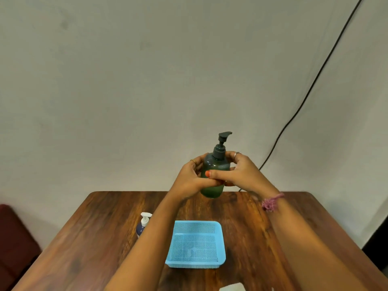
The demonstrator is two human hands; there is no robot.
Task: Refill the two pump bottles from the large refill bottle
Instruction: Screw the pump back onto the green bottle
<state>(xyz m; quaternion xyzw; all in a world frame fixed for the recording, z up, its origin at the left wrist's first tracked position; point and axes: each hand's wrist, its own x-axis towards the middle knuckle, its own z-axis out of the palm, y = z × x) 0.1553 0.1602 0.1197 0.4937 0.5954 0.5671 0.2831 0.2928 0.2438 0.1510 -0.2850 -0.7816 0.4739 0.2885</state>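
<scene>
Perhaps a bottle [232, 287], edge-cropped

Plain room (home?): wood table [105, 227], bare wall [147, 80].

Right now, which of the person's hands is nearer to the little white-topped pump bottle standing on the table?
Left. The left hand grips the green bottle above the table, with its forearm passing right beside the white-topped bottle. The right hand holds the green bottle's far side.

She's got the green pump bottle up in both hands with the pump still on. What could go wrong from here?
1. The green pump bottle is held in mid-air above the table; if the left hand or right hand slips while unscrewing, it could drop.
2. The white-pump bottle stands right beside the left forearm and could get knocked over.
</scene>
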